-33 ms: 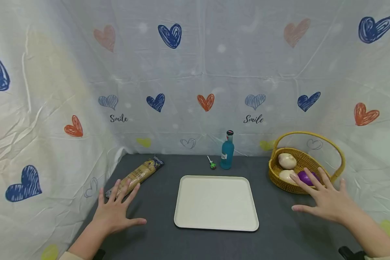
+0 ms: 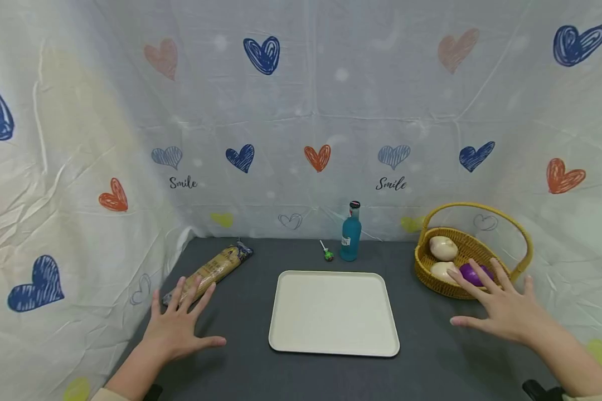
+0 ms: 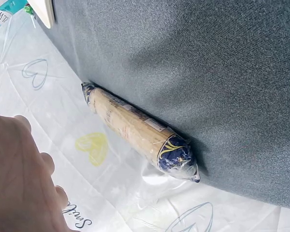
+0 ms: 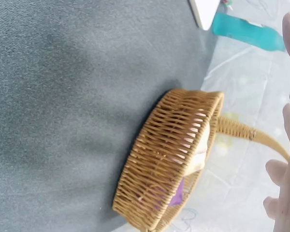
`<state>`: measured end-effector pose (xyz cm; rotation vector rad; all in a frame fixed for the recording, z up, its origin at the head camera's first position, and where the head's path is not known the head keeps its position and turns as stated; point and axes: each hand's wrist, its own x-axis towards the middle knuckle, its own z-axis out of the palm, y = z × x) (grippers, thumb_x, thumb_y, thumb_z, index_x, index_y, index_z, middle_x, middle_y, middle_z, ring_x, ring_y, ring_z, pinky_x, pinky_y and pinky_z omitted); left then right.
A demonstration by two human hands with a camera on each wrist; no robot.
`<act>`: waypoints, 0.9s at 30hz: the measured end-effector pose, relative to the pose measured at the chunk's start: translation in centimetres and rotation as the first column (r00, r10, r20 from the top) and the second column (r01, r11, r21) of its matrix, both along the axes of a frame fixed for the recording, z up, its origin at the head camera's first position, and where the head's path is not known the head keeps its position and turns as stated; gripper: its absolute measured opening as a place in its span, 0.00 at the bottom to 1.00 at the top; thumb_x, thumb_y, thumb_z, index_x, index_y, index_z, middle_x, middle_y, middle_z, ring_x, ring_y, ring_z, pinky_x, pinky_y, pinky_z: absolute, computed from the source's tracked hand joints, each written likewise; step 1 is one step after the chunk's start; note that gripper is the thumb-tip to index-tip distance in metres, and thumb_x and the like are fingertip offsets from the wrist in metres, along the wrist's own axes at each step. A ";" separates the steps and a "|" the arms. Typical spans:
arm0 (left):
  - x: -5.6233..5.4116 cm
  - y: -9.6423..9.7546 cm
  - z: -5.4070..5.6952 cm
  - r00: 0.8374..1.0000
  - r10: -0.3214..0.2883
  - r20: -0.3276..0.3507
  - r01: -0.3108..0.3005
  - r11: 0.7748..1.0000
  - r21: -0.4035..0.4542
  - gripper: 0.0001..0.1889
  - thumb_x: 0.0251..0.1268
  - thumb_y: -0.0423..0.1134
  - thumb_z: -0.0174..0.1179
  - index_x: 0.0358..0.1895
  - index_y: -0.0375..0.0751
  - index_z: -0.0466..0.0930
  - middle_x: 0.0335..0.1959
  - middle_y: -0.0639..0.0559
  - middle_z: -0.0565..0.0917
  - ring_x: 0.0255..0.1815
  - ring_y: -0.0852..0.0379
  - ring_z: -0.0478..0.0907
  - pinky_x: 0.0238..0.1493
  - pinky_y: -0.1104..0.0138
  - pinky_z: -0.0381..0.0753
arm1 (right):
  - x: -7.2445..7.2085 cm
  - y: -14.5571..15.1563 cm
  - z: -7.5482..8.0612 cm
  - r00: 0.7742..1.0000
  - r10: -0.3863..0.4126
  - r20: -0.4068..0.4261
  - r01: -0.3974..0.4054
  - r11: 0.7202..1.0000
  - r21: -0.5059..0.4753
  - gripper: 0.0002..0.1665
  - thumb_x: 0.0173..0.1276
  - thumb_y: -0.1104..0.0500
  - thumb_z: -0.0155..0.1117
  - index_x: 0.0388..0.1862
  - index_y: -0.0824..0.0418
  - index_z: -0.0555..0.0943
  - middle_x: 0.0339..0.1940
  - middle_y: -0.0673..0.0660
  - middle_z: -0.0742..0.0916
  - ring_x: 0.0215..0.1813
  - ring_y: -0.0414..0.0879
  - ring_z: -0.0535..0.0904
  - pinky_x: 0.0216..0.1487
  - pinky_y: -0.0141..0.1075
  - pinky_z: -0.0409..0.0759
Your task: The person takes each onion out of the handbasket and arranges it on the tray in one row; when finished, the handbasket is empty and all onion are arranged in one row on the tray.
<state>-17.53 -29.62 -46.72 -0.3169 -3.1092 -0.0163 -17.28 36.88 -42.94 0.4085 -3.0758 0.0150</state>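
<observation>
While the pack [image 2: 214, 270] is laid just beyond the left hand [image 2: 173, 332], nothing is gripped

Its long axis is slanted away rightward across the table [image 2: 246, 328]; its near end is partly covered by that hand's spread fingers. The right hand [image 2: 509, 313], farther from the pack, is also spread wide near the basket [image 2: 431, 281], where a purple item [image 2: 469, 273] is partly hidden and cannot be identified.

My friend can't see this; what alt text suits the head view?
A person's spread left hand hovers by a gold packet, the spread right hand by a wicker basket, over a dark table. Between them lies a cream tray; behind it, a lollipop and blue bottle.
</observation>
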 end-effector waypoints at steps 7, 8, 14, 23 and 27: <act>0.1 0.0 0.0 1.000 0.007 0.000 -0.007 1.000 0.000 0.62 0.43 0.86 0.53 0.83 0.63 0.45 0.85 0.46 0.41 0.84 0.37 0.30 0.66 0.27 0.14 | -0.2 0.0 -0.2 1.000 0.003 -0.012 -0.003 1.000 0.014 0.60 0.59 0.21 0.59 0.83 0.31 0.42 0.84 0.64 0.54 0.81 0.72 0.30 0.57 0.87 0.32; 0.0 0.0 0.1 1.000 0.005 -0.004 -0.005 1.000 -0.003 0.62 0.44 0.86 0.53 0.83 0.63 0.45 0.85 0.46 0.41 0.84 0.37 0.29 0.66 0.27 0.14 | -0.2 0.0 -0.2 1.000 0.004 -0.017 -0.004 1.000 0.015 0.61 0.58 0.20 0.59 0.83 0.31 0.42 0.84 0.64 0.54 0.82 0.72 0.30 0.57 0.87 0.33; 0.0 0.3 0.3 1.000 -0.009 -0.017 0.009 1.000 -0.011 0.61 0.45 0.85 0.54 0.83 0.67 0.40 0.85 0.45 0.42 0.84 0.39 0.27 0.66 0.29 0.13 | -0.3 -0.2 0.1 0.999 0.014 -0.035 -0.012 0.999 0.035 0.63 0.55 0.18 0.58 0.83 0.31 0.42 0.83 0.64 0.56 0.81 0.73 0.34 0.59 0.87 0.35; 0.3 0.3 0.5 0.998 -0.030 -0.054 0.030 1.000 -0.005 0.62 0.44 0.86 0.54 0.83 0.64 0.44 0.84 0.44 0.46 0.84 0.37 0.31 0.67 0.26 0.18 | -0.3 0.1 0.1 0.999 0.026 -0.022 -0.026 1.000 -0.012 0.64 0.54 0.19 0.62 0.83 0.32 0.43 0.84 0.65 0.54 0.81 0.74 0.33 0.58 0.87 0.36; 0.0 0.0 -0.1 0.996 -0.047 -0.080 0.047 0.999 0.004 0.62 0.45 0.84 0.57 0.83 0.64 0.42 0.85 0.46 0.43 0.84 0.40 0.25 0.69 0.27 0.20 | -0.6 1.0 0.5 0.999 0.038 -0.031 -0.041 0.995 -0.095 0.64 0.54 0.24 0.68 0.83 0.32 0.46 0.84 0.64 0.51 0.81 0.75 0.33 0.58 0.86 0.44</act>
